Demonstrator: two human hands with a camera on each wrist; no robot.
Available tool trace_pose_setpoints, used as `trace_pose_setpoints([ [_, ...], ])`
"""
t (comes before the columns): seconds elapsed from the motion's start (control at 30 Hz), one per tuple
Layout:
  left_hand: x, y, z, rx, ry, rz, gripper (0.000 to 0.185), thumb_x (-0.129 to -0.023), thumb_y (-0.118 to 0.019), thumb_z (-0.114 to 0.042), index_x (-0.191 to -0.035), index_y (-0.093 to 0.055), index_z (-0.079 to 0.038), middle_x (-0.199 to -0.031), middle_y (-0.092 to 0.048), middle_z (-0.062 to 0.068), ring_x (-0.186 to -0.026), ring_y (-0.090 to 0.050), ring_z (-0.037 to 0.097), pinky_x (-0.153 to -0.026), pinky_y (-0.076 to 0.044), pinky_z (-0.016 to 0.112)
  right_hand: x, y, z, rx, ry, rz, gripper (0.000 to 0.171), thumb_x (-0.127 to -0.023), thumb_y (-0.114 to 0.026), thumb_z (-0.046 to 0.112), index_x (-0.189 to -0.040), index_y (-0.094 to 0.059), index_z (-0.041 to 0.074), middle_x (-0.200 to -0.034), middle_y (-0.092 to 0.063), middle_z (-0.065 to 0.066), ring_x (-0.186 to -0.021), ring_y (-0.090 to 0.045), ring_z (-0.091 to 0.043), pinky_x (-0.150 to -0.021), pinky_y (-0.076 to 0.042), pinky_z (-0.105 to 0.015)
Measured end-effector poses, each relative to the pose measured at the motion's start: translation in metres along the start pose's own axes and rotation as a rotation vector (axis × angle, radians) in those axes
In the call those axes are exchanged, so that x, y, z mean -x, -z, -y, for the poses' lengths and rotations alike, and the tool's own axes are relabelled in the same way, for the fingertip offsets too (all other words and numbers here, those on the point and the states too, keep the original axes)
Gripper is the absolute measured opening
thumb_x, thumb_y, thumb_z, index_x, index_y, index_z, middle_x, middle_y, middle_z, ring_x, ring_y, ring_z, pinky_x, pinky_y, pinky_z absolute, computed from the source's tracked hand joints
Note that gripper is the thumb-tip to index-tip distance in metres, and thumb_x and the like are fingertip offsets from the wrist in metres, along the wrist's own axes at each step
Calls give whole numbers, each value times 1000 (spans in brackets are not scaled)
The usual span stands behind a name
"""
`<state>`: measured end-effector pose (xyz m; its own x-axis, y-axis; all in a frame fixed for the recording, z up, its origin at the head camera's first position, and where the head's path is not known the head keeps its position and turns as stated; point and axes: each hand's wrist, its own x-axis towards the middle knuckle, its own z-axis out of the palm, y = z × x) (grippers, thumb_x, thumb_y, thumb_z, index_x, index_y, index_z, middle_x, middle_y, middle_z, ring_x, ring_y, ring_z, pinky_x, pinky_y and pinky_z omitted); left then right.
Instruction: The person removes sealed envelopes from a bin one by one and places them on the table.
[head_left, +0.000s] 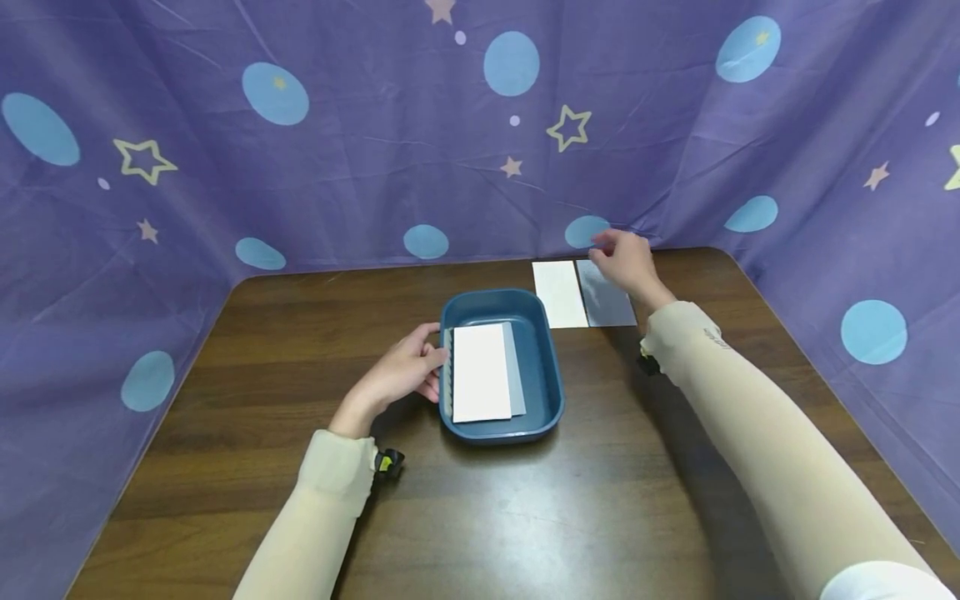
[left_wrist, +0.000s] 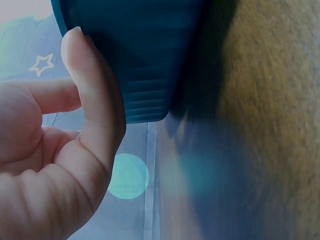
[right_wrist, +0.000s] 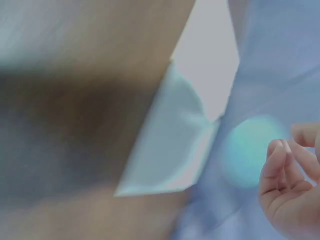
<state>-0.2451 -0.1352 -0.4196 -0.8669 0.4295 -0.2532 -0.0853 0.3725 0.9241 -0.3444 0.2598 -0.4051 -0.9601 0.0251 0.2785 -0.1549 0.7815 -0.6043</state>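
In the head view my left hand (head_left: 405, 367) grips the left rim of a blue rectangular tray (head_left: 550, 367). The left wrist view shows a bent digit of that hand against the tray's outer wall (left_wrist: 145, 60). Inside the tray a white card (head_left: 480, 375) overlaps a pale blue-grey card (head_left: 516, 375). My right hand (head_left: 626, 262) hovers over the far end of a grey-blue card (head_left: 606, 300), its fingers bent and nothing visible between them. A white card (head_left: 560, 294) lies alongside that one. The right wrist view catches the right hand (right_wrist: 292, 185) at its edge.
A brown wooden table (head_left: 315, 333) carries everything. A purple curtain (head_left: 375, 125) with stars and blue dots hangs right behind the table's far edge and along both sides. The two loose cards lie close to that far edge, just beyond the tray's right back corner.
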Motion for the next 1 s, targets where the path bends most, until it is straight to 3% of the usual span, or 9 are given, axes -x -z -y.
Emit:
trace_pose_setpoints([
  [0.13, 0, 0, -1, -9, 1, 0, 62, -112, -51, -14, -166, -24, -2, -90, -59, 15, -61, -67, 20, -60, -65, 38, 11, 0, 56, -31, 189, 19, 24, -101, -66, 13, -120, -78, 4, -100, -77, -15, -87, -73, -29, -78, -56, -43],
  [0.3, -1, 1, -1, -14, -4, -5, 61, -112, -51, -13, -166, -25, -2, -90, -60, 15, -61, -68, 20, -61, -66, 39, 33, -7, 111, 0, 447, 192, 18, -100, -73, 15, -114, -80, 7, -102, -77, -8, -85, -70, -22, -78, -59, -41],
  [0.4, -1, 1, 0, -18, 2, -9, 61, -112, -51, -13, -166, -24, -2, -90, -59, 16, -60, -67, 20, -60, -65, 37, 42, -17, 127, 47, 528, 295, 20, -99, -74, 14, -117, -79, 6, -100, -76, -8, -81, -68, -20, -76, -59, -39],
  [0.53, 0, 0, 0, -21, 18, -1, 62, -112, -52, -14, -166, -24, -2, -91, -59, 16, -61, -67, 21, -62, -66, 38, 49, -34, 132, 112, 504, 403, 27, -99, -74, 14, -123, -77, 3, -106, -75, -11, -84, -69, -21, -79, -60, -38],
  [0.77, 1, 0, -2, -25, 9, 1, 62, -111, -52, -13, -166, -23, -2, -92, -59, 16, -61, -67, 20, -61, -66, 38, 52, -64, 126, 228, 431, 560, 39, -100, -73, 17, -133, -71, -3, -127, -72, -19, -118, -68, -34, -104, -57, -46],
  [1.0, 0, 1, -1, -17, 10, 1, 62, -112, -51, -13, -166, -23, -2, -92, -59, 16, -61, -67, 20, -61, -65, 37, 56, -80, 125, 332, 319, 617, 48, -104, -68, 23, -143, -63, -4, -145, -63, -20, -138, -54, -36, -115, -49, -51],
])
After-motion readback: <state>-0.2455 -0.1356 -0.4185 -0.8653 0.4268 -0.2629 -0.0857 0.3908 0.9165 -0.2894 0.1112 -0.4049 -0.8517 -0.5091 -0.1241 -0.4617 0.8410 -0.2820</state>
